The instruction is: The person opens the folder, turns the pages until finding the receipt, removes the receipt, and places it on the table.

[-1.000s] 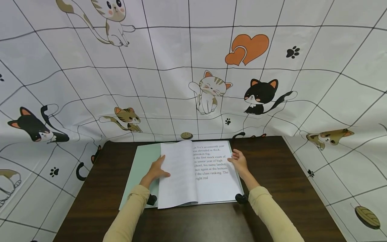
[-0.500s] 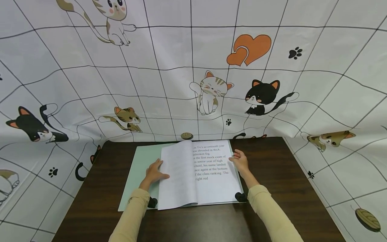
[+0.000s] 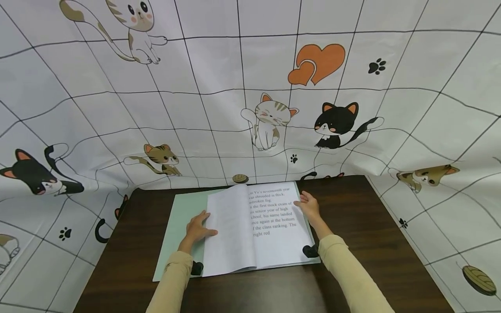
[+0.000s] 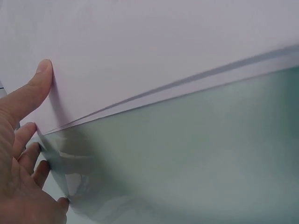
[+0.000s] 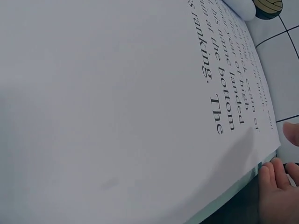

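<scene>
An open book [image 3: 274, 226] with large black print on its right-hand page lies in the middle of the head view. Its blank left-hand page [image 3: 228, 234] bows up slightly, and a pale green cover [image 3: 184, 211] sticks out beyond it. My left hand [image 3: 196, 228] spreads at that page's outer edge, thumb over the paper and fingers over the green cover. In the left wrist view a thin gap shows between the sheets [image 4: 154, 93] along their edge. At the book's right edge is my right hand [image 3: 310, 206], fingers loosely bent beside the cover, its thumb [image 5: 292, 133] raised apart from them.
The book lies on a dark brown wooden table [image 3: 352, 208]. Behind and at both sides hangs a white sheet [image 3: 211, 108] with black grid lines and cartoon cats. Small black wrist devices [image 3: 311, 251] sit close over the book's lower corners.
My left hand has drawn back a little toward the lower left, its fingers moving off the blank page's edge. The right hand stays about where it was. The head view has tilted slightly.
</scene>
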`<action>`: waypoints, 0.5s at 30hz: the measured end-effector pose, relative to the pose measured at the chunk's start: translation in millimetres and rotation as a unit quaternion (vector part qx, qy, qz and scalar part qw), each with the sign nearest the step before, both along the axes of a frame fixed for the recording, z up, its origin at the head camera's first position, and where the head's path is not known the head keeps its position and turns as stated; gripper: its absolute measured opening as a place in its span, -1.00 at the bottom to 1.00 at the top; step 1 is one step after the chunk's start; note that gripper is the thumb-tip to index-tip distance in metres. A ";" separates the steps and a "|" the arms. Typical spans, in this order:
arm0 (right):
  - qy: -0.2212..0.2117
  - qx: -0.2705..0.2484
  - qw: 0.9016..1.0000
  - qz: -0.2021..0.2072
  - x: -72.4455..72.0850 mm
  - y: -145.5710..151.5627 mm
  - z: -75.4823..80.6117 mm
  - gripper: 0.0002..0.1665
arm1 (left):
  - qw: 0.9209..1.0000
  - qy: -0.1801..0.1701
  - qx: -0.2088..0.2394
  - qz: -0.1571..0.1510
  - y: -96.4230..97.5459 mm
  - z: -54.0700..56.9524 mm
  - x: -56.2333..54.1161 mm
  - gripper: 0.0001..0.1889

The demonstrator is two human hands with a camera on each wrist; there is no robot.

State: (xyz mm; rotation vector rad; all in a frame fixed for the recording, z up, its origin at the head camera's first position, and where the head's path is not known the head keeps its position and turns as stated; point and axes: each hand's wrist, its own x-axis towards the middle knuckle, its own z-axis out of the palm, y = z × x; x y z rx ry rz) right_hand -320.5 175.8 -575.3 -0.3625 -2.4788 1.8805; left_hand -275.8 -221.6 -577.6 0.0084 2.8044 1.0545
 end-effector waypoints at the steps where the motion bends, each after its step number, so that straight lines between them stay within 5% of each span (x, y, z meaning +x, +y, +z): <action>1: -0.002 0.004 1.000 0.001 -0.4 -1.6 -1.0 -0.23 | 1.000 0.001 0.003 0.003 -0.5 -0.6 1.3 -0.13; 15: 0.003 -0.015 1.000 -0.022 -8.3 -8.7 -8.7 -0.22 | 1.000 0.011 0.023 0.001 -2.6 -6.2 2.6 -0.15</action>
